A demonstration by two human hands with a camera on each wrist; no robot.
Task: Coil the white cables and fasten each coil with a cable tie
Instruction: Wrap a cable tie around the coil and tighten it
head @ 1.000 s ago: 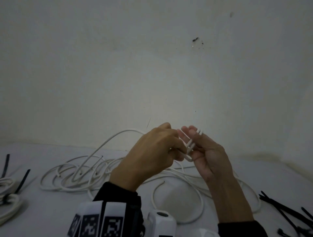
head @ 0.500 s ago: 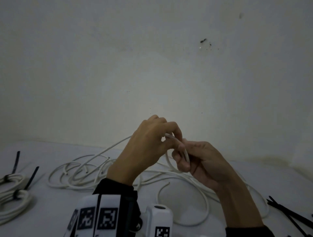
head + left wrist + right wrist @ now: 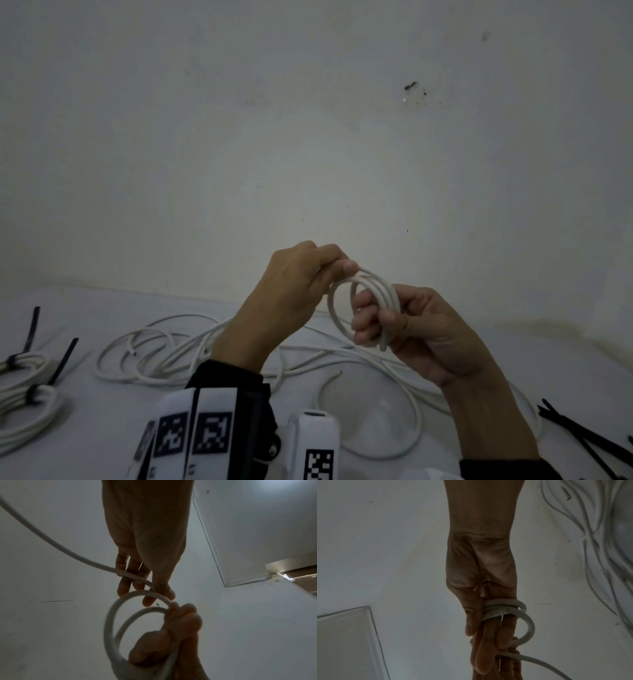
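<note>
Both hands are raised above the white table surface (image 3: 85, 445), in front of the pale wall (image 3: 308, 137). The right hand (image 3: 421, 329) is turned palm toward the person, its fingers (image 3: 368, 329) curled through a small round coil of white cable (image 3: 376, 291), with the thumb lying over the loops so that the coil is clamped in its grasp. In the right wrist view the loops (image 3: 503, 609) wrap across the fingers just past the palm. The left hand (image 3: 294, 287) sits just beside the coil, knuckles up, pinching the cable at the coil's upper edge between thumb and fingertips; the left wrist view shows the strand (image 3: 68, 553) running across those fingers (image 3: 123, 586) into the coil.

Below the coil, the loose length of white cable (image 3: 164, 353) sprawls on the table. Left of the coil and well apart, two finished white cable bundles (image 3: 24, 394) lie bound with black cable ties (image 3: 63, 359). Right of the coil, loose black cable ties (image 3: 582, 435) lie at the table's edge.
</note>
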